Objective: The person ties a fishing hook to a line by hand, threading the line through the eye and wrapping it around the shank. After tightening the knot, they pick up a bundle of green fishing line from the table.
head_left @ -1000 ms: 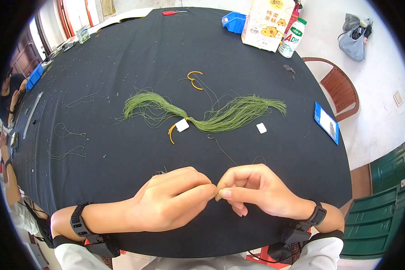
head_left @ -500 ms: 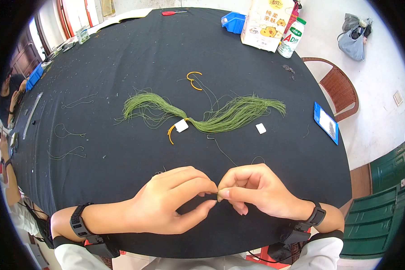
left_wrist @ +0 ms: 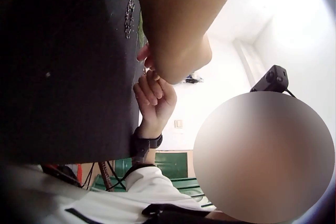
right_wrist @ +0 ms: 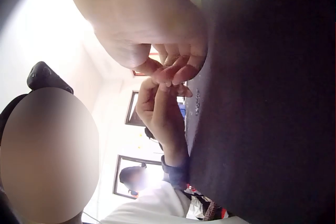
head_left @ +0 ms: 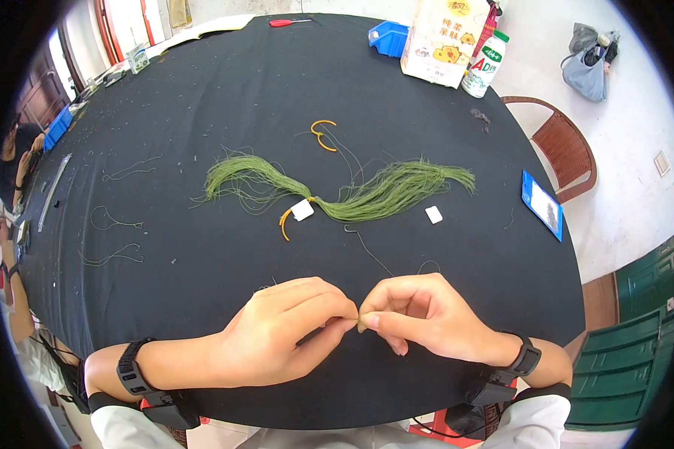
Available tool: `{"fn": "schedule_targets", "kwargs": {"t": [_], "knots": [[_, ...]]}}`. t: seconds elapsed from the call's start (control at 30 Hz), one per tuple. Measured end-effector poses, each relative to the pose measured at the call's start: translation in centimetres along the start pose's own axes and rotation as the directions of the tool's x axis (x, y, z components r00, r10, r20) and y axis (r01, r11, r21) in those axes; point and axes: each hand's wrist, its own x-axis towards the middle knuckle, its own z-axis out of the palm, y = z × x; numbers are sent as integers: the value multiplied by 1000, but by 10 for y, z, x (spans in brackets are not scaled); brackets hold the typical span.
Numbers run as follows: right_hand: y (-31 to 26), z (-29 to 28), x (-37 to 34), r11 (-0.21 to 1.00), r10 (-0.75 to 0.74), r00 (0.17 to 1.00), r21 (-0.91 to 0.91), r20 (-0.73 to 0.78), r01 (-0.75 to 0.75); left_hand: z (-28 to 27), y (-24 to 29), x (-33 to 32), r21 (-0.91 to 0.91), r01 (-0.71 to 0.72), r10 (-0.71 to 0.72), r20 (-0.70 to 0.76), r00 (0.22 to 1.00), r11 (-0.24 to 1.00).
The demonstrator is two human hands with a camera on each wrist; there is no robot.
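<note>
Above the near part of the black-covered table, my left hand [head_left: 288, 329] and right hand [head_left: 434, 318] meet at their fingertips. Each pinches with thumb and forefinger, and the small spot between them is hidden by the fingers. A thin green line [head_left: 372, 256] runs on the cloth from a small hooked end to behind my right hand, where a loop of it shows. The right wrist view has my left hand [right_wrist: 163, 113] below the right fingertips. Beyond the hands lies a bundle of green lines [head_left: 382, 191], tied at its middle.
Yellow rings [head_left: 324, 136] and white tags [head_left: 434, 214] lie around the bundle. Loose line loops [head_left: 112, 254] are at the left, a blue packet [head_left: 543, 202] at the right. A small dark pile [left_wrist: 129, 17] sits near my left hand. A bottle [head_left: 487, 66] stands far right.
Half a second ago my left thumb stood apart from its forefinger; now the two are pinched together again at the right fingertips. The right hand has hardly moved.
</note>
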Motion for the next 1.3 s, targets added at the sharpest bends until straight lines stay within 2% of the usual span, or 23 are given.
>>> {"fn": "schedule_targets", "kwargs": {"t": [0.1, 0.3, 0.57, 0.6, 0.67, 0.7, 0.73, 0.77, 0.8, 0.83, 0.93, 1.07, 1.2, 1.27, 1.3], "knots": [[-2, -1, 0, 999, -3, 1000, -40, -10, 2, -1, 0, -1, -32, 74, -74, -4, 997, 997], [-2, 0, 0, 994, -34, 999, -106, -12, 32, -3, 3, 0, -86, 130, -131, -2, 991, 988], [-7, 0, 0, 993, -23, 999, -115, -50, 17, -1, 0, -2, -83, 127, -129, -16, 991, 988], [-8, -1, 2, 973, -99, 989, -219, -112, 73, -2, 0, -2, -82, 124, -126, -17, 992, 989], [-10, -5, 9, 889, -266, 943, -431, -203, 158, -2, 1, -2, -97, 143, -144, -6, 990, 985], [-10, -17, 16, 702, -439, 888, -670, -140, 242, -3, 1, -2, -103, 154, -155, -3, 988, 983], [-18, -22, 23, 567, -525, 846, -780, -96, 263, -3, 2, -2, -112, 172, -173, 2, 985, 979], [-21, -30, 34, 426, -579, 815, -846, 17, 320, -3, 2, -2, -121, 190, -190, 10, 982, 974], [-22, -38, 43, 272, -616, 776, -889, 134, 369, -2, 3, -1, -131, 206, -205, 20, 979, 970], [-28, -35, 48, 330, -541, 835, -890, 95, 315, -2, 3, -2, -146, 227, -226, 24, 974, 963], [-33, -42, 67, 17, -522, 792, -924, 317, 382, -3, 4, -2, -184, 262, -261, 29, 965, 947], [-35, -45, 84, -98, -452, 785, -898, 423, 428, -5, 3, -2, -219, 277, -277, 29, 960, 936], [-37, -49, 90, -47, -377, 830, -904, 411, 426, -5, 0, -3, -261, 285, -291, 14, 956, 922], [-40, -49, 89, -21, -319, 862, -912, 395, 410, -6, 0, -4, -294, 349, -351, 47, 935, 890], [-40, -48, 88, -9, -342, 858, -914, 384, 405, -6, 0, -4, -309, 378, -377, 64, 924, 873]]}}
